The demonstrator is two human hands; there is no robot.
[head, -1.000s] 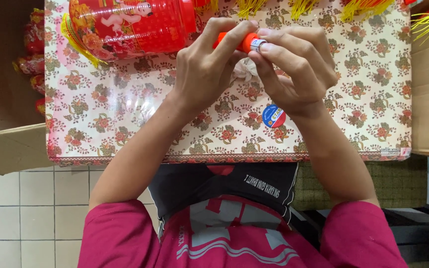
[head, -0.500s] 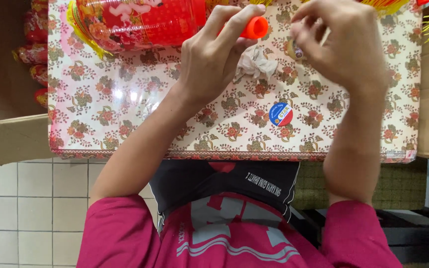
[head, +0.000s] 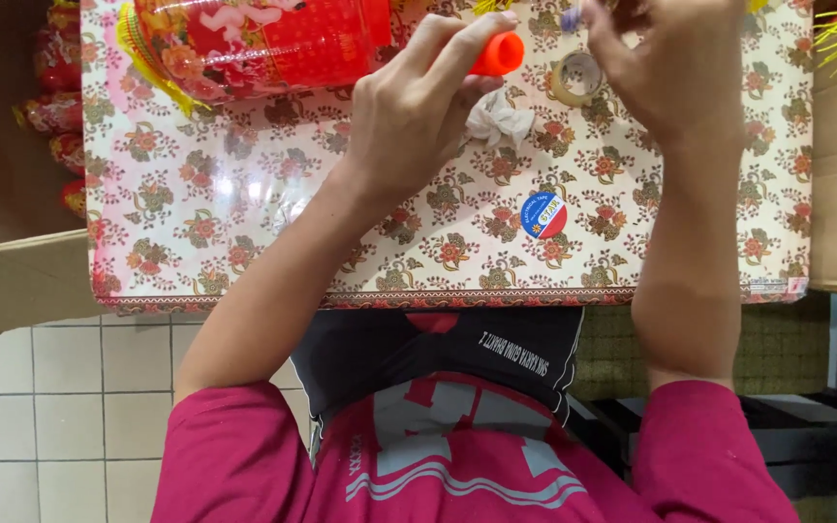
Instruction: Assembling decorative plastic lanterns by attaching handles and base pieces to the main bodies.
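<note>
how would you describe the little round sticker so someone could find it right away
Start at the big floral-patterned board lying across the person's lap, then look to its lower right part, between the two forearms. The round sticker lies flat there, below the crumpled white scrap and the clear tape roll. It alone is blue, white and red, a flat disc.

Board point(head: 244, 223): lies across the person's lap, cardboard box point(head: 12, 281) to its left.
Lantern point(head: 263, 39): on the board's far left part.
Tape roll point(head: 578, 76): on the board, right of the crumpled scrap point(head: 498, 121).
Round sticker point(head: 543, 215): nearer the person than the scrap.
</note>
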